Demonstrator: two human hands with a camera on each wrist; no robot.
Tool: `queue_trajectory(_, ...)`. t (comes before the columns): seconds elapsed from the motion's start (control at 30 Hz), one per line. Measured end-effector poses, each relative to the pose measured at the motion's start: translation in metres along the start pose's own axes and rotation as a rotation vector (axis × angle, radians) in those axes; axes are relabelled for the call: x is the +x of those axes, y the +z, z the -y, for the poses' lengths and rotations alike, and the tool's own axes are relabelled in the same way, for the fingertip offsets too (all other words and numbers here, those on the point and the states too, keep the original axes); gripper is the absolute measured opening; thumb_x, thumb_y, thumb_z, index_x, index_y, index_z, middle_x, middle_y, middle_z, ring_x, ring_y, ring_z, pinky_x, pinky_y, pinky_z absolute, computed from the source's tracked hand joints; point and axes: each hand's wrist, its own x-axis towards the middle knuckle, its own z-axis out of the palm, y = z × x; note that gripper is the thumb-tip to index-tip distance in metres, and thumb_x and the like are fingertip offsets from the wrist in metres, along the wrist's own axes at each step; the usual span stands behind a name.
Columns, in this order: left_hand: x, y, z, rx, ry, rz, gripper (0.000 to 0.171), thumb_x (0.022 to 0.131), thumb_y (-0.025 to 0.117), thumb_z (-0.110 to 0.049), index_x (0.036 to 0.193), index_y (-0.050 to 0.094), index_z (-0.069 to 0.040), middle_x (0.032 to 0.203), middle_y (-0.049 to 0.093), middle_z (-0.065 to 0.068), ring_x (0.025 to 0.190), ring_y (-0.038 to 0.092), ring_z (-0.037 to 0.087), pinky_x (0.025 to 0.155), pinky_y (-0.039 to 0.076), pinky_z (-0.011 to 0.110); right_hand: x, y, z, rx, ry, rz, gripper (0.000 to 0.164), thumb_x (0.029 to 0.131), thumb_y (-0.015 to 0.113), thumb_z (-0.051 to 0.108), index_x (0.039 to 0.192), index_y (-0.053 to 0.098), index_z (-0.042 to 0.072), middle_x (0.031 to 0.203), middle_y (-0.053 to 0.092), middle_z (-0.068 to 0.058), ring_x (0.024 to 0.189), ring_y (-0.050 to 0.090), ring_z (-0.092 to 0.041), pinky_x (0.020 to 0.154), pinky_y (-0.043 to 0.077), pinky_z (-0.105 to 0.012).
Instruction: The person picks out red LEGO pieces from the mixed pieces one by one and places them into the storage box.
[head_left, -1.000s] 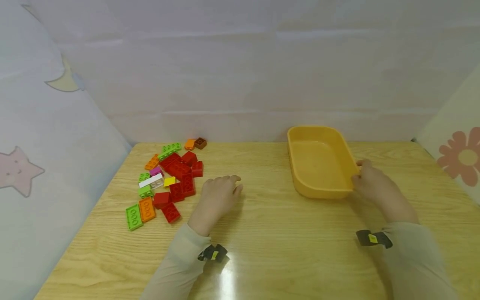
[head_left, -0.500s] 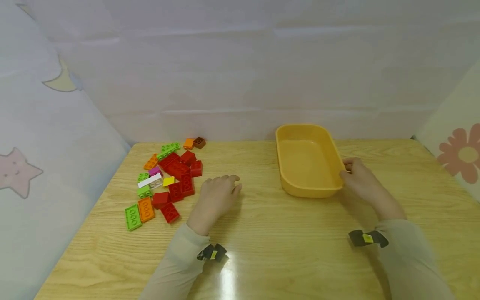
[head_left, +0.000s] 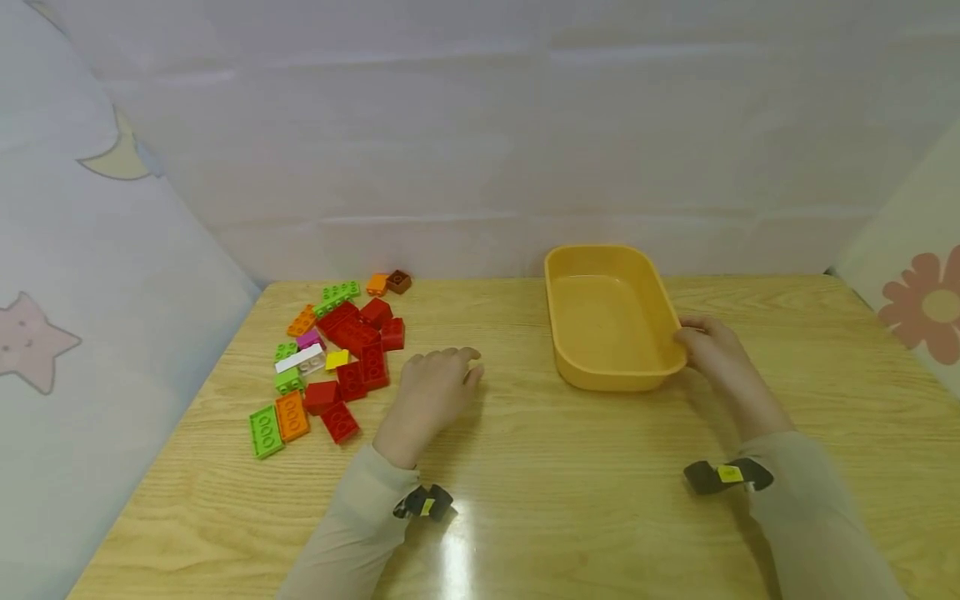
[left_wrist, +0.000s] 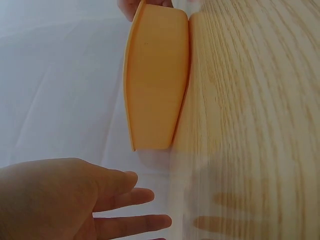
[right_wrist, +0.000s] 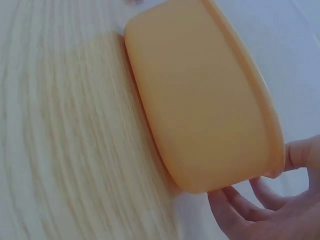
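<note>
Locate the yellow tray right of centre at the back of the table, upright, hollow side up, far end close to the backdrop. Note the right hand gripping the tray's right side by the near corner: thumb at the rim, fingers curled against the outer wall. Cannot tell between full contact and slight lift at the base. Note the left hand holding nothing, fingers loosely extended, visible fingertips apart from the table.

Judge progress as early: tray in the right hand's grasp, no bricks visible inside. Count as done, by this judgement, only the hold on the tray. Count as left the release of the rim and any handling of the bricks.

Find the bricks in a loose spread on the left: red bricks clustered toward the right, with a yellow brick, white brick and purple brick alongside. See a flat green brick and flat orange brick side by side at the near end, undersides up; a brown brick at the back.

Check for obstruction: left hand between spread and tray, nearer the red bricks; backdrop right behind the tray, limiting rearward movement.
</note>
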Motion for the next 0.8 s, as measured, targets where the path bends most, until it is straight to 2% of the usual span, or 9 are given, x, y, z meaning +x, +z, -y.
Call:
queue_trajectory(0.07,0.0,0.0,0.0,0.002,0.001,0.004,0.032,0.102,0.055,-0.032,0.127,0.067,-0.017,0.122,0.068,0.004,0.108,0.066,0.027,0.087,0.05,0.047,0.0,0.002,-0.002,0.124,0.016,0.008,0.06,0.105,0.041,0.025,0.148,0.025,-0.014,0.135,0.044,-0.02,0.093,0.055,-0.002,0.078,0.051,-0.015)
queue_trajectory(0.2,0.0,0.0,-0.001,0.01,0.004,0.006,0.03,0.102,0.055,-0.033,0.125,0.068,-0.018,0.121,0.069,0.003,0.107,0.066,0.027,0.086,0.05,0.048,0.001,0.007,-0.004,0.464,0.054,0.013,0.048,0.102,0.055,0.021,0.14,0.038,-0.005,0.118,0.052,-0.001,0.097,0.058,-0.004,0.083,0.052,-0.018)
queue_trajectory(0.33,0.0,0.0,0.0,0.015,0.005,0.006,0.029,0.102,0.055,-0.034,0.124,0.069,-0.02,0.12,0.069,0.002,0.107,0.066,0.027,0.086,0.05,0.048,0.001,0.013,-0.006,0.741,0.065,-0.006,0.036,0.097,0.064,0.013,0.126,0.045,0.004,0.111,0.058,0.002,0.098,0.062,-0.009,0.084,0.053,-0.021)
queue_trajectory(0.57,0.0,-0.001,0.001,0.014,0.007,0.006,0.03,0.102,0.055,-0.033,0.126,0.068,-0.019,0.12,0.069,0.004,0.106,0.066,0.028,0.086,0.05,0.048,0.004,0.023,-0.01,0.867,0.039,-0.031,0.046,0.091,0.069,0.001,0.132,0.048,0.008,0.115,0.059,0.002,0.099,0.064,-0.011,0.084,0.054,-0.024)
queue_trajectory(0.8,-0.001,-0.002,0.001,0.021,0.018,-0.006,0.032,0.102,0.055,-0.033,0.126,0.068,-0.017,0.119,0.07,0.005,0.104,0.067,0.028,0.085,0.051,0.048,0.008,0.031,-0.019,0.91,-0.043,-0.064,0.029,0.093,0.069,0.006,0.12,0.062,0.013,0.125,0.052,0.001,0.109,0.058,-0.011,0.089,0.05,-0.02)
